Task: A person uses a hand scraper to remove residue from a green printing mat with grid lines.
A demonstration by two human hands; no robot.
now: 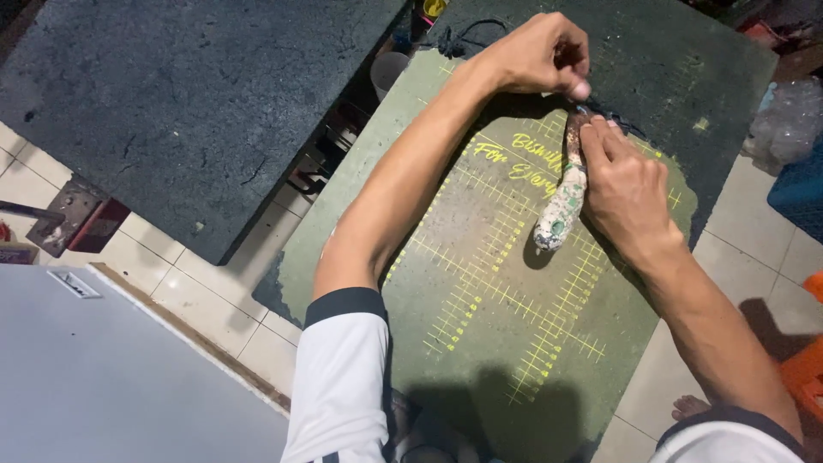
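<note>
The paint-stained tool (561,201) is lying under the right hand (630,193), which is gripping its handle against the green mat (480,326). The left hand (536,56) is pinching something small just above its tip; steady, light pressure seems best.

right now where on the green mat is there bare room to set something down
Free: the near half of the green cutting mat, between the forearms. Also the dark board at left. Crowded: the far end, where the left hand and right hand work the paint-stained handle.
</note>
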